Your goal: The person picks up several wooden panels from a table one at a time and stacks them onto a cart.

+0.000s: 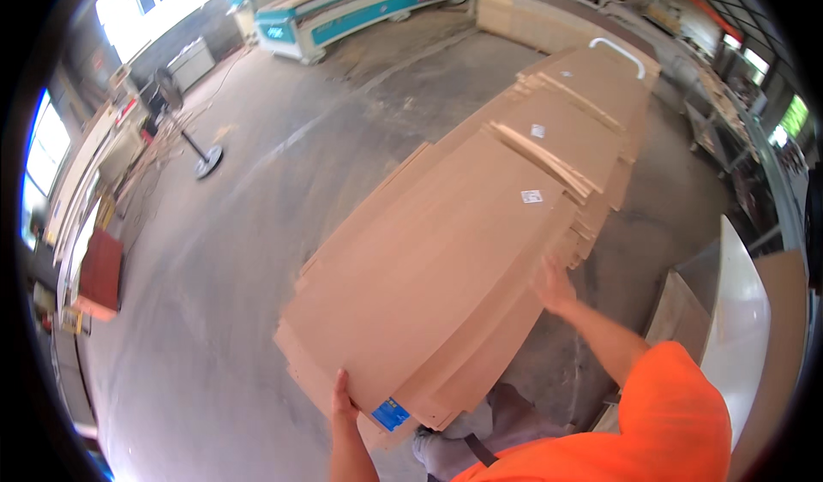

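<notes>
Holding a broad brown sheet point(420, 268) on top at the near end of a long stack point(587, 131) of similar ones. Apparently gripped by the left hand point(345, 403) at the near edge, with the thumb above and the fingers hidden; met at the right edge by the right hand point(555, 289), too blurred there to tell whether closed or open in its grip. Probably held at such wide-set places to steady a large, thin surface. Looks flat, plain and matt, with a white label point(531, 197) toward the far right and a blue label point(391, 414) by the near edge. Beyond, across a grey floor point(214, 251), with a pedestal fan point(193, 144) far left and a white-and-teal machine point(291, 33) at the far side
</notes>
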The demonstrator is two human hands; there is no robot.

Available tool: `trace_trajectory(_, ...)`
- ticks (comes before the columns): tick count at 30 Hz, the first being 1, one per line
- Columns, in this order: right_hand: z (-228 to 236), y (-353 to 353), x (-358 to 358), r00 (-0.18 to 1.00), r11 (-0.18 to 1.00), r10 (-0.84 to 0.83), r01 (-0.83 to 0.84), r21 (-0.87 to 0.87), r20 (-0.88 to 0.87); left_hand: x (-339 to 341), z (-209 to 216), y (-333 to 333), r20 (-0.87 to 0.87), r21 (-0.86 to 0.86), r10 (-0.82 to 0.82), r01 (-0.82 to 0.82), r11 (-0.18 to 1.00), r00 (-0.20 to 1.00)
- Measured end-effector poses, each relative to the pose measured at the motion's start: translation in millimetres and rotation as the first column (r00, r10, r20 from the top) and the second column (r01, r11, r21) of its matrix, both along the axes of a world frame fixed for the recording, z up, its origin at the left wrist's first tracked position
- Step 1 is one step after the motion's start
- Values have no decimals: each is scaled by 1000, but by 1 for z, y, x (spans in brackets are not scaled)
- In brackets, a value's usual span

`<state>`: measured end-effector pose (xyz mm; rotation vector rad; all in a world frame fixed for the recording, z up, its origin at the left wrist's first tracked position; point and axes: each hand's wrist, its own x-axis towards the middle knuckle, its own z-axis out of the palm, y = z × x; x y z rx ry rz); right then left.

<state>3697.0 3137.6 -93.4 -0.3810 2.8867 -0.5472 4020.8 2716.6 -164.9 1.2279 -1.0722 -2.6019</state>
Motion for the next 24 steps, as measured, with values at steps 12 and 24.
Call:
trace_trajectory(12,-60,113,585,504,891,-432,366,268,748,172,-158,33,419,-2,-630,695,719,654)
trace_trajectory(24,-83,67,946,258,75,-865,915,-396,431,259,-137,253,726,-645,-595,-42,-763,-346)
